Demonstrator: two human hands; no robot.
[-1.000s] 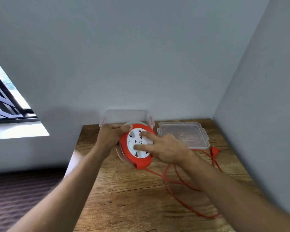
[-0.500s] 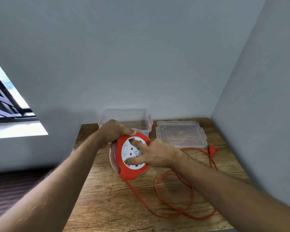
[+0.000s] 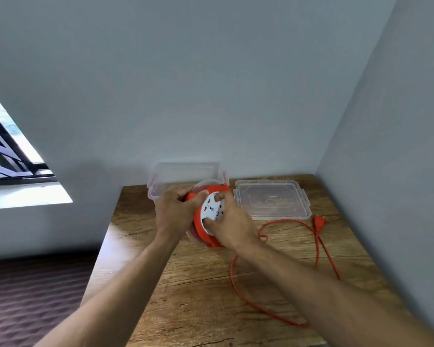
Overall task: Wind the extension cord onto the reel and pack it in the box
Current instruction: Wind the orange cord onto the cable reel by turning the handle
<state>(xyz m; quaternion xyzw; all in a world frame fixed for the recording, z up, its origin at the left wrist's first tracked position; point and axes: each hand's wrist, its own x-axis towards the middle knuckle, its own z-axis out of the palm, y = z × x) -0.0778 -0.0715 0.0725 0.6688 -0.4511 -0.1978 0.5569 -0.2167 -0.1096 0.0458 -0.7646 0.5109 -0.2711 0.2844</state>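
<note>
The person holds the orange reel (image 3: 206, 221) tilted on edge above the wooden table (image 3: 201, 291), just in front of the clear box (image 3: 161, 181). The left hand (image 3: 172, 212) is closed around the reel's rim at about ten o'clock of its face. The right hand (image 3: 232, 222) is curled over the white socket plate (image 3: 212, 206), fingertips pressed into it from about four o'clock. The step in hand looks like winding: much of the orange cord (image 3: 236, 284) lies loose on the table, looping out toward five o'clock from the reel and back up to the plug (image 3: 320, 221), which rests at three o'clock just beside the clear lid (image 3: 271, 199). The next move likely calls for the right hand to turn the plate while the left steadies the rim, drawing in the slack without snagging the loops. Packing cannot begin yet.
</note>
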